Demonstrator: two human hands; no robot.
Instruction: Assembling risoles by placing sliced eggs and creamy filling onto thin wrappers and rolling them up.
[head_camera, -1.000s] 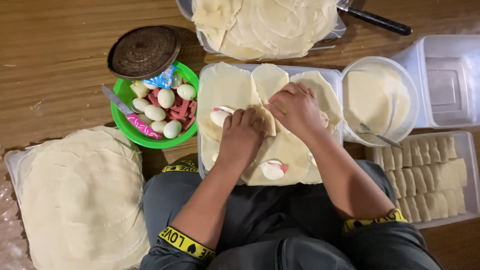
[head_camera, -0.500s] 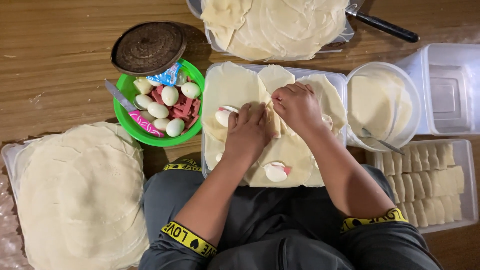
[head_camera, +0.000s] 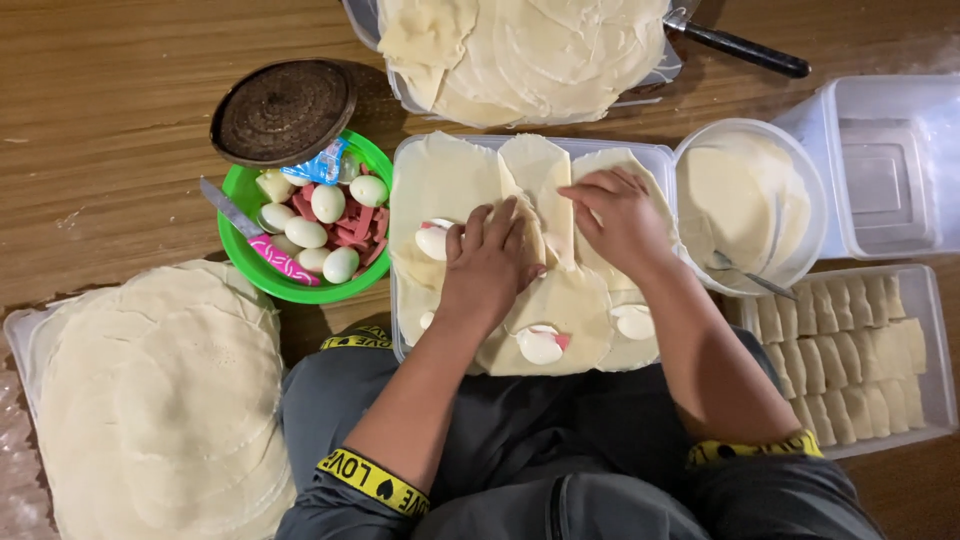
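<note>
Pale dough sheets are lying across the clear rectangular tray (head_camera: 402, 300) on your lap, and both your hands are working on them near its middle. Your left hand (head_camera: 488, 268) is pressing flat, fingers together and curled down over a folded wrapper (head_camera: 538, 215) at the tray's centre. Your right hand (head_camera: 620, 215) is lying just beside it, toward the tray's right half, fingers bent and pinching the edge of the same fold (whether it is lifting the sheet or just holding it down, I cannot tell). A peeled egg half (head_camera: 433, 240) is sitting on the sheet touching your left fingertips, and two more filled spots (head_camera: 541, 344) are waiting along the tray's near edge.

Left of the tray a green bowl (head_camera: 262, 277) is holding peeled eggs, red sausage strips and a pink-handled knife (head_camera: 258, 243), with a dark round lid (head_camera: 283, 110) leaning on its far rim. Right of the tray a round tub (head_camera: 745, 205) of pale batter is carrying a spoon. Beyond that tub, near your right knee, a clear box (head_camera: 850, 360) is holding rows of finished rolls. Near your left knee, a stack of round wrappers (head_camera: 150, 400) is resting on plastic.
</note>
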